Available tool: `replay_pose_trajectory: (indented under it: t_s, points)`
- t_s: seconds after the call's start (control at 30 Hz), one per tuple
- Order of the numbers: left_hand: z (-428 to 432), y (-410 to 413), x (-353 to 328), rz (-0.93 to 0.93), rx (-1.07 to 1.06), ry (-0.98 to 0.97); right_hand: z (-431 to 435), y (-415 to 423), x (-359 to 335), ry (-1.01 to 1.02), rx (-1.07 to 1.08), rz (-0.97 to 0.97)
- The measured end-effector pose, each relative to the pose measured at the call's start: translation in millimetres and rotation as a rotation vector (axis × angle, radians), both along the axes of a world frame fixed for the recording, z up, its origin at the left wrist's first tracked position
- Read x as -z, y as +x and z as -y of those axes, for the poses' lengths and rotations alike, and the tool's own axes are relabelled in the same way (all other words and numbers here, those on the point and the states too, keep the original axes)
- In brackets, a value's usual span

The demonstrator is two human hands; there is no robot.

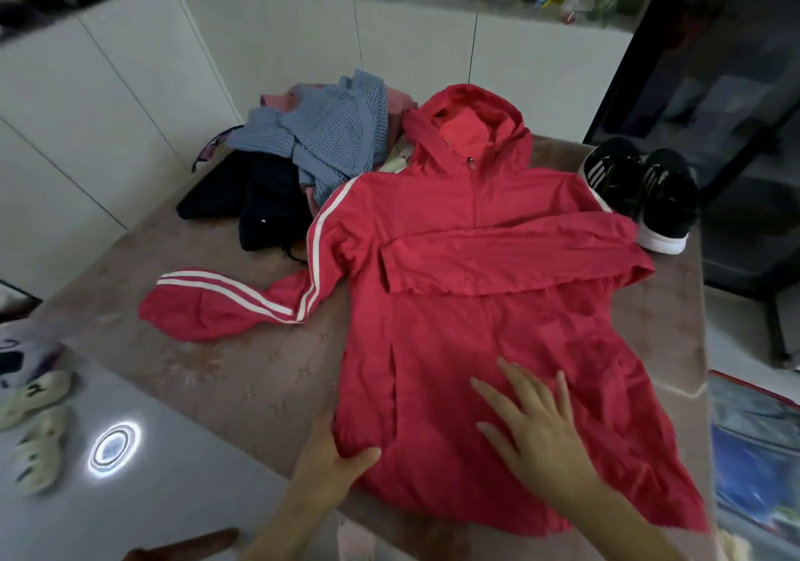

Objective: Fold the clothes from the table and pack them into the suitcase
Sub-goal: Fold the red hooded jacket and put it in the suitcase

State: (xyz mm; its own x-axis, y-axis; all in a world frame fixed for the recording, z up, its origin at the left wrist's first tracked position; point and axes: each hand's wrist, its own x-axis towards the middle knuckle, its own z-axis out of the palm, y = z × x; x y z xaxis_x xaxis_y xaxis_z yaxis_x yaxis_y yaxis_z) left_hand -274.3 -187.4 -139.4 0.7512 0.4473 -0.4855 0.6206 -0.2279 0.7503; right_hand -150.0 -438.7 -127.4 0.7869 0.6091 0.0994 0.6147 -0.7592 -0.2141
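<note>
At the near edge of the counter [238, 365], the left grip [333, 461] pinches the hem corner of the red jacket [454, 257], spread face-up; the right grip [532, 426] lies flat, fingers spread, on its lower front. Beyond sit a clothes heap [329, 140] and black shoes [640, 188].

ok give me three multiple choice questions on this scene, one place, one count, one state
1. Where is the pair of black white-soled sneakers? A on the brown table, beside the red hooded jacket B on the floor C on a chair
2. How many white stripes run along the jacket's outstretched sleeve? A one B two C four
3. The right hand is: A flat on the jacket B gripping the hood C lifting a sneaker
Answers: A, they stand at the table's far right corner; B, two parallel stripes show; A, straight fingers lie spread on the fabric.
</note>
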Motion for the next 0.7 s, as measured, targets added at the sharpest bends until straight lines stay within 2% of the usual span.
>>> replay_pose_trajectory:
  t_s: [0.07, 0.17, 0.3, 0.43, 0.57, 0.7]
  points:
    - [4.1, -2.6, -6.3, -0.043, 0.016, -0.006, -30.0, 16.0, -4.0, -0.034, -0.075, 0.019]
    - [10.5, -9.6, 0.3, 0.021, -0.058, 0.011, -77.2, 50.4, -14.6, -0.146, -0.18, 0.011]
    - [25.2, -17.2, -6.0, 0.073, -0.322, -0.215, -133.3, 95.4, -17.8, -0.374, -0.389, -0.009]
    - [38.0, -32.6, 3.1, -0.005, -0.366, -0.388, -182.1, 117.5, -24.9, -0.5, -0.55, 0.03]
    - [41.9, -50.0, 6.5, -0.064, -0.283, -0.237, -211.2, 121.4, -9.8, -0.64, -0.676, 0.11]
    - [34.4, -60.6, 1.9, -0.099, -0.327, -0.106, -211.1, 122.7, 12.8, -0.678, -0.589, 0.049]
